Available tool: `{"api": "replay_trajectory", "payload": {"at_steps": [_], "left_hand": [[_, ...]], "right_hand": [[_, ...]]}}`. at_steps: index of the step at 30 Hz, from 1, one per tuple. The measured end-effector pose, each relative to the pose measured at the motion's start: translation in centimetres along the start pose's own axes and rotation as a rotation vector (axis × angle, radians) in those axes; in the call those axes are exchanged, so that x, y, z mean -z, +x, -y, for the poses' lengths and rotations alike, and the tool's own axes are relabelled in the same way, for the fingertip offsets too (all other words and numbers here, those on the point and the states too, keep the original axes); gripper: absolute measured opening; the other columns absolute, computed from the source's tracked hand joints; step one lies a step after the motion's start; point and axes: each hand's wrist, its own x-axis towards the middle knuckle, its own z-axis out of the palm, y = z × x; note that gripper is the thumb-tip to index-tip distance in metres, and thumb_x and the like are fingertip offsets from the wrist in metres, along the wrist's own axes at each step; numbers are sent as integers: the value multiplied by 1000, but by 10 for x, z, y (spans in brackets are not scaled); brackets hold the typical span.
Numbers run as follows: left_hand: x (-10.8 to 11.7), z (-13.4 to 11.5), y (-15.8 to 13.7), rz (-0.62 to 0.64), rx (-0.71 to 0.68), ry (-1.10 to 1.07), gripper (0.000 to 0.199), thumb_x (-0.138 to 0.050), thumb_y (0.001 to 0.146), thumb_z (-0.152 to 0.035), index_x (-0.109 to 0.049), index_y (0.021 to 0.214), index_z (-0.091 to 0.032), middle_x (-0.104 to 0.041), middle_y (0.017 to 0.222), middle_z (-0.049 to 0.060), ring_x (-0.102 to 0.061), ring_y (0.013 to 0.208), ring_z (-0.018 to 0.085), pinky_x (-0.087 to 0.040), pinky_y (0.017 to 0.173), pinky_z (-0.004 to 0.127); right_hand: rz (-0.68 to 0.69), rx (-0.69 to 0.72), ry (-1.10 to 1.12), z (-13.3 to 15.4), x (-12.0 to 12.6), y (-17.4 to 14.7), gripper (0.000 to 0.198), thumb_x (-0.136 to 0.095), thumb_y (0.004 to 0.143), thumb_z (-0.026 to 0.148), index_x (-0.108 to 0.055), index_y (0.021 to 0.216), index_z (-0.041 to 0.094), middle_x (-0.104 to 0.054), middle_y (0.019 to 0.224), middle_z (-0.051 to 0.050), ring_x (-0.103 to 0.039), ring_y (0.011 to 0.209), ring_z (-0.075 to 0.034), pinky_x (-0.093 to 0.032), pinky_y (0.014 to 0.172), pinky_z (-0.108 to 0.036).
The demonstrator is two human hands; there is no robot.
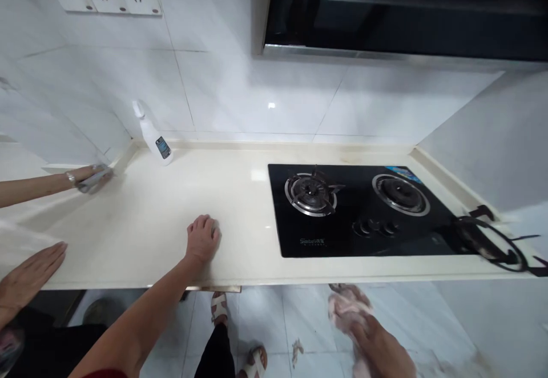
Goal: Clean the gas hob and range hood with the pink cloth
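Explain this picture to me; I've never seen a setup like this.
There is no machine here, just people. A camera worn on one person's head looks forward and down, so their arms enter from below. Their left hand rests, curled, on a pale counter; whether it holds anything is unclear. Their right hand, blurred, shows below the counter's front edge and seems to grip a pale cloth. At the picture's left are another person's hands: one holds what looks like a grey cloth, the other is empty. On the counter are a white spray bottle, a black two-burner stove and, at its right end, a loose black ring-shaped part.
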Motion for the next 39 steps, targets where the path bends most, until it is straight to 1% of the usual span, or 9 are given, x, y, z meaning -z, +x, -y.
{"api": "replay_trajectory", "payload": {"at_steps": [4, 8, 11, 13, 18, 22, 27, 33, 39], "left_hand": [[-2, 2, 1, -12, -10, -7, 29, -49, 91, -28, -64, 114, -18, -60, 134, 17, -50, 129, 32, -37, 103, 49], [-3, 3, 1, -31, -10, 9, 28, -49, 90, -28, -64, 112, -18, -60, 133, 16, -51, 128, 31, -38, 103, 49], [-4, 4, 0, -39, -30, 19, 29, -49, 91, -29, -64, 113, -18, -61, 132, 16, -51, 127, 31, -39, 103, 48], [-4, 4, 0, -42, -36, 30, 29, -49, 92, -29, -63, 114, -17, -61, 133, 17, -52, 127, 31, -39, 103, 48], [-5, 3, -1, -37, -37, 58, 28, -49, 92, -28, -63, 114, -17, -62, 133, 16, -51, 128, 32, -38, 103, 48], [-3, 0, -1, -28, -42, 67, 28, -48, 92, -27, -63, 114, -17, -61, 133, 16, -50, 130, 32, -38, 103, 48], [-1, -2, -1, -27, -38, 63, 29, -49, 91, -27, -63, 115, -17, -61, 133, 17, -50, 130, 33, -37, 104, 49], [-3, 1, -1, -26, -18, 19, 31, -48, 91, -28, -63, 116, -17, -60, 134, 17, -50, 129, 32, -37, 104, 50], [0, 5, 0, -16, 11, -110, 30, -50, 89, -28, -65, 113, -18, -62, 131, 17, -51, 129, 33, -40, 106, 53]], "right_hand": [[-10, -163, 168, -12, 55, 9, 37, -57, 71, 66, -68, 87, 34, -70, 73, -5, -68, 71, -31, -52, 62, -41], [-147, -241, 309, 18, 71, 34, 61, -56, 75, 71, -70, 111, 23, -74, 90, -7, -67, 85, -30, -52, 69, -38], [-139, 19, 446, 44, 49, 77, 72, -53, 78, 71, -65, 126, 19, -69, 119, -10, -62, 108, -30, -51, 89, -39], [-89, 192, 375, 60, 22, 105, 78, -53, 76, 73, -63, 131, 18, -64, 130, -12, -56, 119, -32, -46, 100, -46], [-153, 144, -78, 100, -60, 132, 86, -31, 85, 71, -51, 144, 11, -43, 150, -24, -35, 139, -41, -24, 111, -69], [-252, 246, -234, 126, -100, 121, 93, -26, 89, 68, -41, 147, -4, -38, 152, -30, -24, 147, -40, -13, 118, -61], [-146, 449, -276, 168, -131, 80, 100, -47, 85, 66, -36, 147, -12, -29, 155, -36, -17, 149, -45, -16, 119, -58], [118, 889, -131, 226, -173, -3, 70, -55, 90, 39, -43, 149, 4, -31, 160, -23, -19, 152, -35, -17, 122, -53], [362, 1132, 102, 206, -178, -52, 66, -60, 81, 26, -50, 145, 14, -42, 157, -12, -30, 150, -25, -20, 125, -47]]}}
